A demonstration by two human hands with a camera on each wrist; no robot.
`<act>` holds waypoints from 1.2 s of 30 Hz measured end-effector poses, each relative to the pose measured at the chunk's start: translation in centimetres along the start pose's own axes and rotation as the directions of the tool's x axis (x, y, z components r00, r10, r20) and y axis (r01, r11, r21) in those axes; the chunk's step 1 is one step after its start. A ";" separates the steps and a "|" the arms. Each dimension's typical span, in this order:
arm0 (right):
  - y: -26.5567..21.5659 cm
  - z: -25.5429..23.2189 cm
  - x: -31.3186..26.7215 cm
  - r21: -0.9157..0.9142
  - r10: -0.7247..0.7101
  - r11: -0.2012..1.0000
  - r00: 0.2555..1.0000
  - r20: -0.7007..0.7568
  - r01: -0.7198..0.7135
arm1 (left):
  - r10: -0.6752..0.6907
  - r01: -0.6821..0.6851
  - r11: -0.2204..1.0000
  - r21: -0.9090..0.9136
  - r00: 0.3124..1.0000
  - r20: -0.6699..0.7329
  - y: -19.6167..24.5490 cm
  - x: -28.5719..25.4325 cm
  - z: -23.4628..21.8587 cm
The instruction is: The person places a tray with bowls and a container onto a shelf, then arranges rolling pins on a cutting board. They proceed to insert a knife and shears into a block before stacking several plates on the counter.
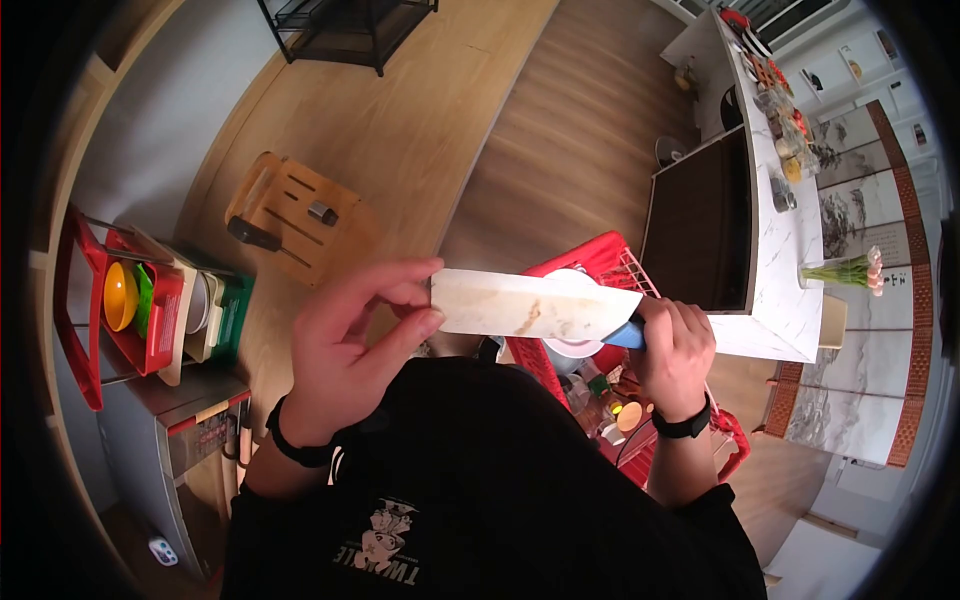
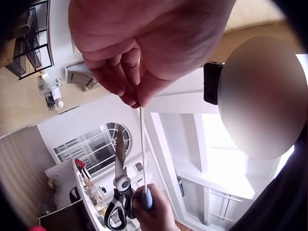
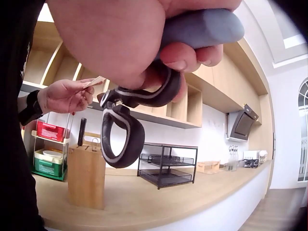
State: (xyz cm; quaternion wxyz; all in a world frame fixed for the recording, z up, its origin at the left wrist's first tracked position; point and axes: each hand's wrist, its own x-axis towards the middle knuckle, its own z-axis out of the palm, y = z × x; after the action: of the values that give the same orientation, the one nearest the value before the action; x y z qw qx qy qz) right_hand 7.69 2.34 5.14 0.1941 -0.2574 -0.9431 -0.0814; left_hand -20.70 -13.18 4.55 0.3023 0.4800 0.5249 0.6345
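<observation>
A kitchen knife [image 1: 530,305] with a blue handle and a broad, flat, whitish blade with brown smudges lies level before my chest. My left hand [image 1: 355,345] pinches the far end of its blade between thumb and fingertips. My right hand [image 1: 678,350] grips the blue handle [image 3: 207,29]. The same right hand also holds scissors [image 2: 121,185] with black, grey-lined loops. In the left wrist view their blades point up beside the knife, seen edge-on there. The right wrist view shows one scissor loop [image 3: 122,137] hanging below the fingers. From the head view the scissors are hidden.
A wooden knife block [image 3: 86,180] stands on the wooden counter [image 1: 400,130], beside a rack with red and green bins [image 1: 215,320]. Farther along is a black tiered rack [image 3: 166,163]. A red cart [image 1: 600,255] holding bowls and jars is below my hands. Flowers [image 1: 850,270] stand on a marble-topped counter.
</observation>
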 end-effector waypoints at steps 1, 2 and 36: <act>-0.1 0.0 0.0 0.012 0.005 1.000 1.000 0.003 -0.005 | 0.000 0.000 1.000 -0.005 1.000 -0.004 0.1 0.0 0.0; -0.1 0.0 0.0 0.024 0.011 1.000 1.000 0.006 -0.011 | 0.000 0.000 1.000 -0.005 1.000 -0.003 0.1 0.0 0.0; -0.4 0.8 0.0 0.109 0.076 0.991 0.997 0.016 -0.077 | 0.590 -0.356 0.364 0.861 0.803 0.083 0.1 -1.9 -0.6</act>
State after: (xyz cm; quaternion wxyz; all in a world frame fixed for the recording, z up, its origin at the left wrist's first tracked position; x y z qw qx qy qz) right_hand 7.19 2.21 4.44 0.2051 -0.2829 -0.9367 -0.0207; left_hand -20.54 -15.10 4.06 -0.2322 0.6137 0.6336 0.4098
